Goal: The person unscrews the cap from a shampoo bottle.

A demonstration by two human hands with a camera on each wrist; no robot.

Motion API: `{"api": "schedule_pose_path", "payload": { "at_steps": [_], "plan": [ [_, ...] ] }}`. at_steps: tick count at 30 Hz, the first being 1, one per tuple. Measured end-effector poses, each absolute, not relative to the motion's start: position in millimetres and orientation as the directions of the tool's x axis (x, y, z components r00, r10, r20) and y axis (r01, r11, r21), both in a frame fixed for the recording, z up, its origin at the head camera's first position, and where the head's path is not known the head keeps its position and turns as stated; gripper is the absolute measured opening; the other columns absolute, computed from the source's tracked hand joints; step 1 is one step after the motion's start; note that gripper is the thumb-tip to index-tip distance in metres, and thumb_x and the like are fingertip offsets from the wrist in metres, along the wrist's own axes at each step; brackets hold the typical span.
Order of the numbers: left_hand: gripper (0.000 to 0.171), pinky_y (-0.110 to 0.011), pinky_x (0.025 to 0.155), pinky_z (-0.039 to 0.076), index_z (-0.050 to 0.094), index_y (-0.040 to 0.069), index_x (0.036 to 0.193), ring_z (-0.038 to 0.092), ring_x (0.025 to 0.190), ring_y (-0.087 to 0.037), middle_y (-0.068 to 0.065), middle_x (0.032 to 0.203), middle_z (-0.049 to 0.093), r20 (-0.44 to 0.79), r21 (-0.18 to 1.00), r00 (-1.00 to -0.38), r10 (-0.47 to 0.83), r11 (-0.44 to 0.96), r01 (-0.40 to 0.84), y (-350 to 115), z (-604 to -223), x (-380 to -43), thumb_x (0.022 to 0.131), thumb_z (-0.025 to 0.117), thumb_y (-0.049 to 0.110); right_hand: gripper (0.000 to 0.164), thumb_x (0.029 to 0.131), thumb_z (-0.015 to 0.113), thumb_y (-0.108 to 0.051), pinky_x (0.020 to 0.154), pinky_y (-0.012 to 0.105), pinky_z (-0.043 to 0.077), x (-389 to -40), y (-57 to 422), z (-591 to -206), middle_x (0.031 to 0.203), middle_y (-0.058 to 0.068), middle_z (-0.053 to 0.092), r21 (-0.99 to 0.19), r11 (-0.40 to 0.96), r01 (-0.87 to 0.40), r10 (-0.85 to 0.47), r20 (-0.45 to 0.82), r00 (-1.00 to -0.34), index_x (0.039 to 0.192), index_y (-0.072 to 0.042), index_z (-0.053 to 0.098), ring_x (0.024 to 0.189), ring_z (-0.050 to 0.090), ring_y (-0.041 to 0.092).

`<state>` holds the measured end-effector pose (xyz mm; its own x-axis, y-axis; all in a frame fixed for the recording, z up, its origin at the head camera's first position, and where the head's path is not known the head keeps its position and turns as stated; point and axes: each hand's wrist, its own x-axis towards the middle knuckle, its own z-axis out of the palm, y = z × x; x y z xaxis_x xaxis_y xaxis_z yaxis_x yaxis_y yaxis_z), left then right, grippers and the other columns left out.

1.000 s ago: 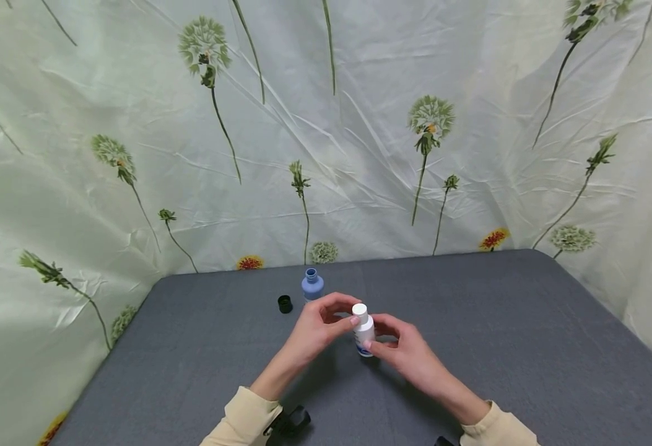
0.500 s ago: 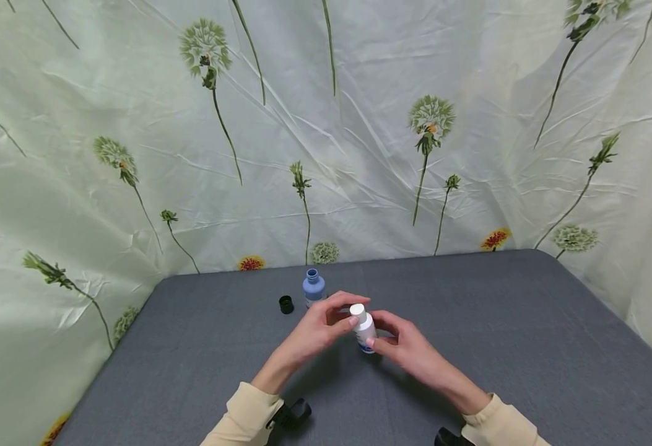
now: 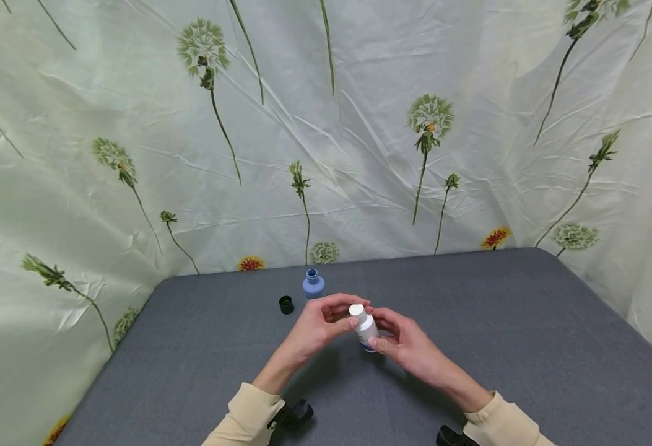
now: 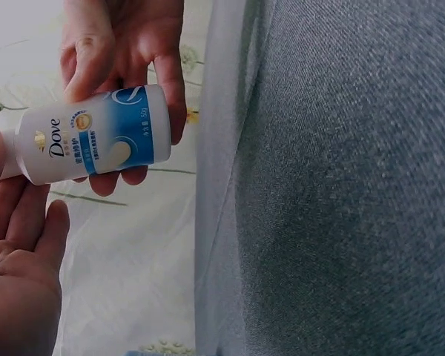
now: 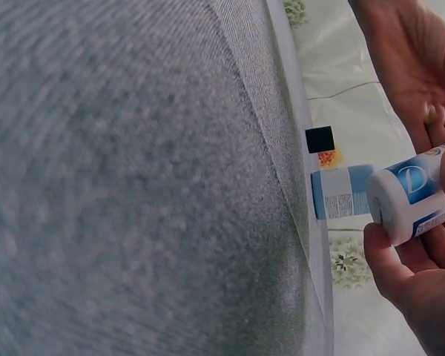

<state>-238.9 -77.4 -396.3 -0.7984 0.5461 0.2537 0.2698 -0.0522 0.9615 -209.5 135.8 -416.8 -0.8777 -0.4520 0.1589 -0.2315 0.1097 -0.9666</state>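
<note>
A small white Dove bottle (image 3: 365,333) with a blue lower label (image 4: 133,133) is held above the grey table, its top leaning to the left. My left hand (image 3: 316,323) pinches the bottle's white cap (image 3: 357,312) between thumb and fingers. Around the bottle's body, my right hand (image 3: 412,350) has its thumb on the near side and fingers behind. In the right wrist view the bottle's base (image 5: 388,208) faces the camera, and the cap lies outside that picture.
An uncapped blue bottle (image 3: 313,285) stands upright behind my left hand. Left of it sits a black cap (image 3: 286,305) with its hollow side up. The grey cloth-covered table (image 3: 498,322) ends at a flower-patterned curtain (image 3: 370,155).
The white bottle has tilted a little, its cap shifting slightly left and its base slightly right and up. Both hands keep their hold; the blue bottle and black cap stay put.
</note>
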Motion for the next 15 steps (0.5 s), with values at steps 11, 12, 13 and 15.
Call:
{"api": "schedule_pose_path", "payload": {
  "at_steps": [11, 12, 13, 15],
  "plan": [
    [0.034, -0.035, 0.089, 0.053, 0.067, 0.0, 0.119, 0.065, 0.112, -0.023, -0.009, 0.115, 0.07, 0.228, 0.972, -0.865, 0.447, -0.054, 0.228, -72.3, -401.6, -239.6, 0.088, 0.075, 0.011, 0.045, 0.092, 0.071, -0.01, 0.094, 0.032, 0.049, -209.5, 133.3, -416.1, 0.127, 0.019, 0.059, -0.96, 0.157, -0.232, -0.39, 0.155, -0.908, 0.13, 0.004, 0.053, 0.119, 0.057, 0.03],
    [0.034, -0.035, 0.089, 0.052, 0.067, 0.0, 0.119, 0.064, 0.112, -0.023, -0.01, 0.115, 0.07, 0.231, 0.971, -0.866, 0.444, -0.055, 0.231, -71.7, -402.1, -239.8, 0.088, 0.075, 0.01, 0.045, 0.092, 0.071, -0.01, 0.094, 0.032, 0.049, -209.7, 133.4, -416.0, 0.127, 0.019, 0.059, -0.961, 0.161, -0.224, -0.385, 0.148, -0.911, 0.13, 0.004, 0.053, 0.119, 0.057, 0.03],
    [0.034, -0.035, 0.09, 0.052, 0.067, -0.001, 0.119, 0.064, 0.112, -0.023, -0.01, 0.116, 0.07, 0.234, 0.971, -0.864, 0.445, -0.057, 0.233, -71.1, -402.2, -239.9, 0.088, 0.075, 0.01, 0.045, 0.092, 0.071, -0.011, 0.093, 0.032, 0.049, -209.8, 133.5, -416.0, 0.127, 0.019, 0.059, -0.962, 0.165, -0.216, -0.382, 0.139, -0.914, 0.13, 0.004, 0.052, 0.119, 0.056, 0.03],
    [0.035, -0.036, 0.092, 0.051, 0.065, -0.001, 0.122, 0.063, 0.115, -0.025, -0.01, 0.119, 0.068, 0.238, 0.97, -0.855, 0.461, -0.07, 0.233, -71.0, -402.3, -240.2, 0.089, 0.074, 0.008, 0.046, 0.092, 0.07, -0.011, 0.093, 0.032, 0.049, -209.6, 134.0, -416.0, 0.127, 0.019, 0.058, -0.965, 0.17, -0.199, -0.38, 0.122, -0.917, 0.131, 0.004, 0.052, 0.119, 0.056, 0.03]
  ]
}}
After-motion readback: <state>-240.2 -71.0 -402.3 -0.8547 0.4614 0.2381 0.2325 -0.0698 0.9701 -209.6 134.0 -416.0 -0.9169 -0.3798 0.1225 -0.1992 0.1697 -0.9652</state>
